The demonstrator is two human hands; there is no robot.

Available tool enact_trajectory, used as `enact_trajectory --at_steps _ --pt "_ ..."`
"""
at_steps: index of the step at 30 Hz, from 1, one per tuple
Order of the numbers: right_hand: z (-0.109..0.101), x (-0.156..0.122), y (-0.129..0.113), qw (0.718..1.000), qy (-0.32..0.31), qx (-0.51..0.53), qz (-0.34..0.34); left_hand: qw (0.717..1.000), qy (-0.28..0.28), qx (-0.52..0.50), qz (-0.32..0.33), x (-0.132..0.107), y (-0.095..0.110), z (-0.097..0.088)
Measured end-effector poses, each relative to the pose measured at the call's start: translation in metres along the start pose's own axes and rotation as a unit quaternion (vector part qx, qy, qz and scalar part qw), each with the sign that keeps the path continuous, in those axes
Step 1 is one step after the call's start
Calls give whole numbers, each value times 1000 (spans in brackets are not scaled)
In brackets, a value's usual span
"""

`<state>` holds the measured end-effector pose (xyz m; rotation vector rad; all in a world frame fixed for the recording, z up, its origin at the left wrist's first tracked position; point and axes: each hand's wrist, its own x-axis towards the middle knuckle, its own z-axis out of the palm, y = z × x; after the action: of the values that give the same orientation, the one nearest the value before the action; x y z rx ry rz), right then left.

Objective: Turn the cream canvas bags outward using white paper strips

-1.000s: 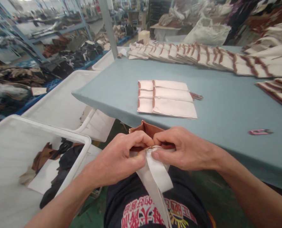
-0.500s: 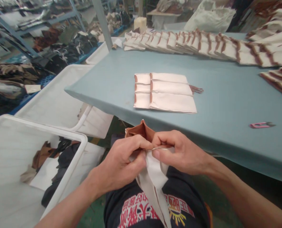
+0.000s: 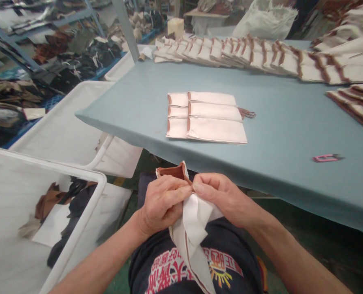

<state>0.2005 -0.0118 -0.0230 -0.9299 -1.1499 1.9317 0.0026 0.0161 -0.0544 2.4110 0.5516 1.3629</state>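
Observation:
Both hands grip one white fabric piece with a brown lining (image 3: pixel 196 220), held over my lap just off the table's front edge. My left hand (image 3: pixel 167 200) is closed on its upper edge, fingers curled over the cloth. Close beside it, my right hand (image 3: pixel 220 196) pinches the same edge between thumb and forefinger. The brown inside gapes above my left hand, and the white part hangs down across my dark printed shirt (image 3: pixel 169 269). On the table lie several flat white pouches with brown edges (image 3: pixel 215 128), overlapping in rows, with brown cords (image 3: pixel 247 113) at their right.
Pink-handled thread snips (image 3: pixel 327 157) rest on the blue-covered table (image 3: pixel 279 122). A long row of similar white pieces (image 3: pixel 230 51) lines its far side, with another stack (image 3: pixel 357 104) at right. White bins (image 3: pixel 103 177) stand at left, one holding dark and brown scraps.
My hands have shifted along the edge; my right thumb now presses near my left fingertips. The brown opening has changed shape, and the whole view has swung slightly.

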Motion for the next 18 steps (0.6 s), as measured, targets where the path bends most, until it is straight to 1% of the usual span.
enact_trajectory --at_steps 2,3,4,5,6,8,10,12,13,15,17,18 --pt "-4 -7 -8 996 6 -92 -21 1000 -7 -13 1 2 3 1" --pt "-6 -10 -14 985 9 -164 -44 1000 -14 -12 0 4 5 1" --pt "-8 -14 -20 966 11 -246 -76 1000 -24 -3 -4 6 8 -1" --pt "-10 -18 -25 938 12 -327 -115 999 -36 13 -10 9 10 -4" --pt "-12 -21 -30 903 11 -400 -158 998 -48 34 -17 12 12 -9" --pt "-13 -26 -37 829 4 -509 -232 993 -89 71 -26 19 16 -20" --pt "-12 -28 -40 769 3 -574 -281 986 -146 71 -27 27 17 -33" --pt "-10 -30 -41 726 12 -612 -312 976 -209 31 -51 37 18 -45" --pt "-9 -30 -41 712 16 -623 -324 969 -239 1 -70 43 18 -50" --pt "-8 -30 -41 692 22 -636 -340 951 -282 -60 -112 53 18 -55" --pt "-7 -29 -42 684 23 -641 -348 936 -308 -105 -131 61 18 -54" --pt "-8 -28 -41 681 23 -643 -348 935 -314 -108 -126 63 19 -51"
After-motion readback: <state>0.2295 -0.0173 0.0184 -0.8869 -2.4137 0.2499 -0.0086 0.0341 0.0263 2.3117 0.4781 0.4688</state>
